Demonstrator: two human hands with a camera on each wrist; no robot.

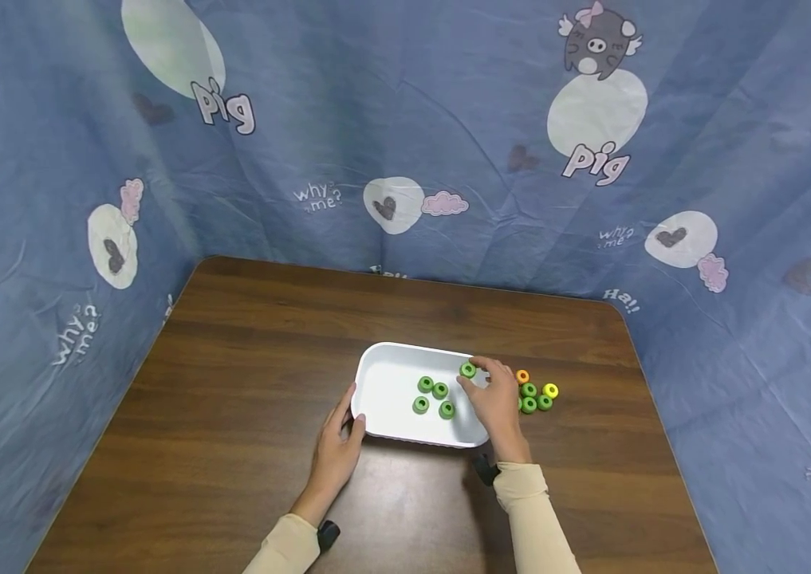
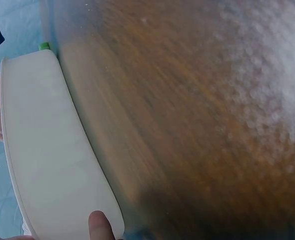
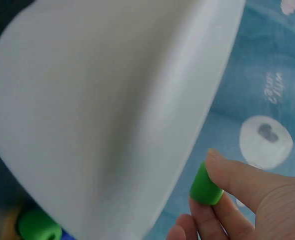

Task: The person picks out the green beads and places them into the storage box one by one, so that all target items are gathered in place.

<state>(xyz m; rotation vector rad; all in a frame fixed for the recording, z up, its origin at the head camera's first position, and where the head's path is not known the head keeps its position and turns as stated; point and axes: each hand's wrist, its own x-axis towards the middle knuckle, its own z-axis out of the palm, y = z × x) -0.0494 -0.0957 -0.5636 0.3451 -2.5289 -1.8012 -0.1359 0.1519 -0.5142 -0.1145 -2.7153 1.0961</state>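
A white tray [image 1: 383, 375] stands on the table with several short green cylinders [image 1: 426, 384], each with a hole in its top. My right hand [image 1: 497, 399] pinches another green cylinder [image 3: 206, 186] between thumb and fingers, above the tray's far right part. At the tray's near left corner, my left hand [image 1: 336, 454] touches the outside with thumb and fingers spread along two sides. The left wrist view shows one fingertip [image 2: 100, 225] against the tray's outer wall [image 2: 57, 140]; most of that hand is out of that frame.
Right of the tray, more green cylinders [image 1: 529, 405] lie grouped with an orange one [image 1: 522, 375] and a yellow one [image 1: 551, 391]. My right hand partly covers this group. A brown wooden table [image 1: 233, 383] bears everything, and a printed blue curtain [image 1: 290, 223] hangs behind it.
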